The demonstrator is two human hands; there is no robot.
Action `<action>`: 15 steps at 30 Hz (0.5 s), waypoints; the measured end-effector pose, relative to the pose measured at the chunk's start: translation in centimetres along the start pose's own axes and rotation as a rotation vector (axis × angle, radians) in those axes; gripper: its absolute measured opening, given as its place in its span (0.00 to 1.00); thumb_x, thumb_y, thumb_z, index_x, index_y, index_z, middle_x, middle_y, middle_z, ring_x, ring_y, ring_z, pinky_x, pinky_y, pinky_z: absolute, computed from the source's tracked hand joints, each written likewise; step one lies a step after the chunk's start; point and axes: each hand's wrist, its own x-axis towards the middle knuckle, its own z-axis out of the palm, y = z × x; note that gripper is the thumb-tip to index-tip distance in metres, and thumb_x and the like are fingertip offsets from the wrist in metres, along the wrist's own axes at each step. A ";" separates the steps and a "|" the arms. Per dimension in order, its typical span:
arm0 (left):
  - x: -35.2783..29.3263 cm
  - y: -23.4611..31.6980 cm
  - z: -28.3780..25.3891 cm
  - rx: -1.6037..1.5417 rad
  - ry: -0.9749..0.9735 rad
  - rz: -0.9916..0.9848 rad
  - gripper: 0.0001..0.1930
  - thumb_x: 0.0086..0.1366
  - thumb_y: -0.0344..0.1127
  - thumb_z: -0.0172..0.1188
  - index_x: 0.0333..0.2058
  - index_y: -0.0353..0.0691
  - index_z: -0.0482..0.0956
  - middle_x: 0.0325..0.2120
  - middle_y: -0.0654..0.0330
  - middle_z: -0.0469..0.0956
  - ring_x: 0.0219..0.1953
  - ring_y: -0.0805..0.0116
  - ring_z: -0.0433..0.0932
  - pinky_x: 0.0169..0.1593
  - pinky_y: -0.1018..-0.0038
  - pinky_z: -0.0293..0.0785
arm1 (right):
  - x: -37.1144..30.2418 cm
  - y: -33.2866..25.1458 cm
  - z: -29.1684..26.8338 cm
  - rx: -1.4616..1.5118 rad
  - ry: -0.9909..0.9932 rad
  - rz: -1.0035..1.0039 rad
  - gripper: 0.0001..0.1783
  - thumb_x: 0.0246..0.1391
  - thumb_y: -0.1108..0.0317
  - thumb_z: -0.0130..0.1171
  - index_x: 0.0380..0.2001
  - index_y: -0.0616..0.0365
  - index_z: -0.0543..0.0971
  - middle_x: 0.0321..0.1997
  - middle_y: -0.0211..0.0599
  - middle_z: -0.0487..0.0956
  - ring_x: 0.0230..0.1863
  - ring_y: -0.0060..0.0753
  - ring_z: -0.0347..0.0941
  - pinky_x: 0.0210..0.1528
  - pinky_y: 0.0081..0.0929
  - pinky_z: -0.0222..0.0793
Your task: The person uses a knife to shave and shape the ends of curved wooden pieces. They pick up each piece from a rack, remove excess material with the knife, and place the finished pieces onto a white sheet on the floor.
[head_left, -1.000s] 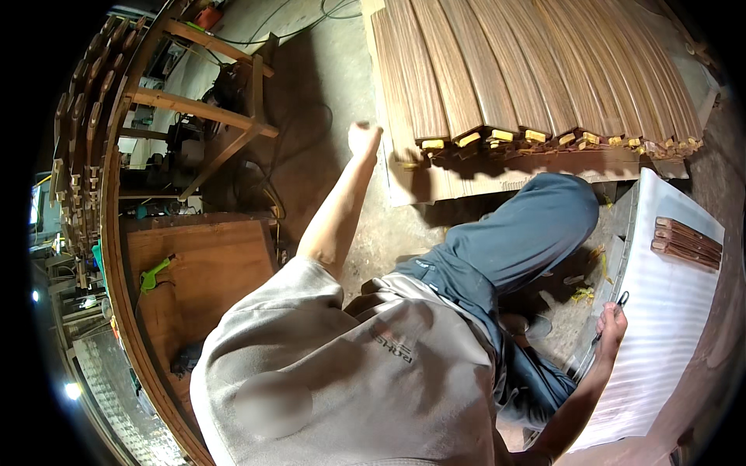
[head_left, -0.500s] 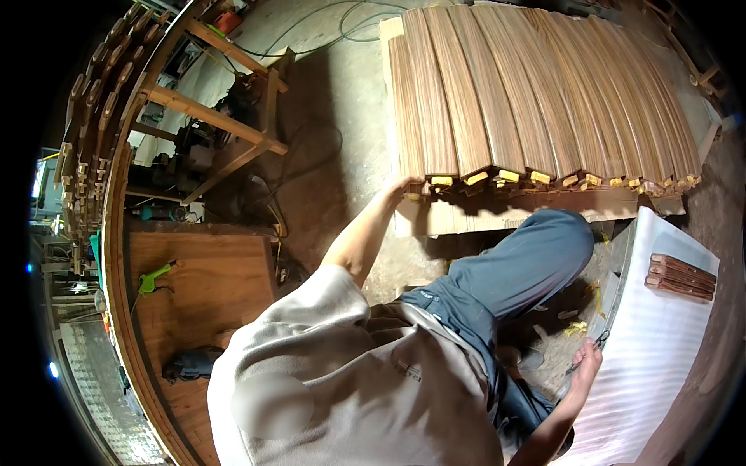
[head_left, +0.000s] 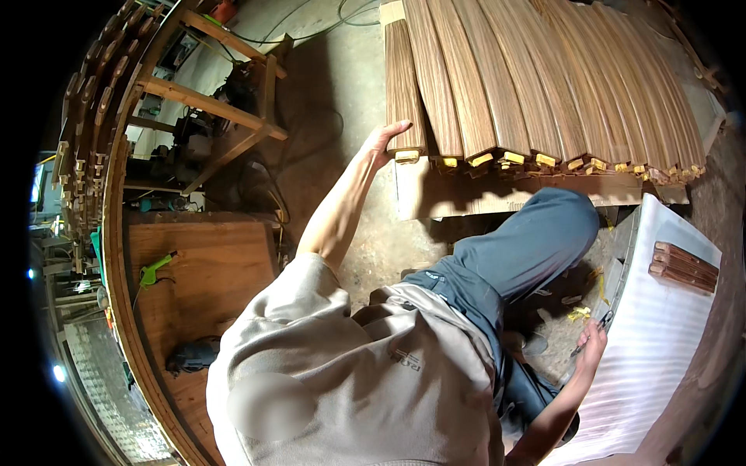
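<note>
Hands well apart: left hand [head_left: 382, 141] is clamped on the near end of a long, brown, wood-grained slat [head_left: 403, 85], right hand [head_left: 593, 340] closed around a slim dark tool [head_left: 607, 318] (kind unclear). Slat lies leftmost beside a row of similar brown slats [head_left: 528, 85]; a white, rippled sheet [head_left: 649, 357] extends beside the right hand.

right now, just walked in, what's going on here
A person's left hand grips the near end of the leftmost wooden slat, where a dark gap parts it from the other slats, laid side by side. The right hand holds a slim dark tool, its exact kind unclear, beside a white sheet. Some short brown wooden pieces lie together on that sheet.
</note>
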 end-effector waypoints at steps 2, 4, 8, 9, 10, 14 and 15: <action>-2.5 0.8 0.4 -0.030 0.007 0.022 0.28 0.60 0.42 0.71 0.53 0.30 0.73 0.43 0.49 0.81 0.43 0.55 0.82 0.48 0.54 0.81 | -0.2 -1.1 0.9 -0.001 -0.040 -0.011 0.07 0.65 0.65 0.57 0.33 0.50 0.72 0.22 0.18 0.61 0.20 0.13 0.55 0.22 0.16 0.52; -5.1 1.7 1.9 -0.015 -0.035 0.072 0.26 0.61 0.41 0.70 0.52 0.31 0.74 0.43 0.51 0.81 0.43 0.57 0.82 0.48 0.58 0.81 | -0.5 -2.9 1.6 0.001 -0.083 -0.047 0.08 0.64 0.64 0.60 0.32 0.50 0.73 0.21 0.18 0.61 0.19 0.14 0.55 0.21 0.17 0.51; -7.6 4.2 7.4 0.071 -0.083 0.226 0.23 0.60 0.37 0.70 0.51 0.30 0.76 0.44 0.52 0.82 0.45 0.61 0.82 0.50 0.63 0.81 | -2.5 -8.0 3.0 -0.064 -0.078 -0.125 0.09 0.64 0.62 0.61 0.33 0.51 0.73 0.18 0.15 0.58 0.16 0.13 0.52 0.19 0.17 0.48; -8.2 4.9 9.5 0.085 -0.112 0.267 0.23 0.60 0.36 0.70 0.51 0.30 0.76 0.44 0.51 0.82 0.45 0.61 0.82 0.50 0.64 0.81 | -2.6 -9.1 3.0 -0.081 -0.073 -0.159 0.09 0.64 0.60 0.61 0.34 0.51 0.74 0.16 0.13 0.57 0.15 0.12 0.51 0.19 0.16 0.47; -8.6 6.0 11.3 0.091 -0.167 0.242 0.22 0.60 0.33 0.69 0.50 0.27 0.76 0.43 0.50 0.82 0.45 0.62 0.82 0.50 0.66 0.81 | -3.3 -10.5 3.4 -0.056 -0.109 -0.183 0.09 0.64 0.61 0.61 0.35 0.52 0.74 0.16 0.13 0.57 0.16 0.11 0.50 0.19 0.16 0.47; -10.4 7.5 20.3 0.138 -0.230 0.339 0.18 0.61 0.37 0.70 0.43 0.28 0.80 0.39 0.54 0.83 0.46 0.67 0.79 0.49 0.70 0.74 | -4.6 -14.6 6.4 0.066 -0.245 -0.340 0.08 0.65 0.63 0.60 0.36 0.55 0.76 0.17 0.13 0.58 0.16 0.11 0.50 0.19 0.16 0.45; -11.2 7.6 23.1 0.119 -0.267 0.344 0.17 0.61 0.38 0.70 0.42 0.29 0.81 0.38 0.56 0.83 0.45 0.68 0.79 0.49 0.71 0.73 | -4.9 -15.2 7.5 0.085 -0.283 -0.381 0.08 0.65 0.63 0.60 0.37 0.56 0.77 0.17 0.14 0.58 0.16 0.11 0.51 0.19 0.16 0.45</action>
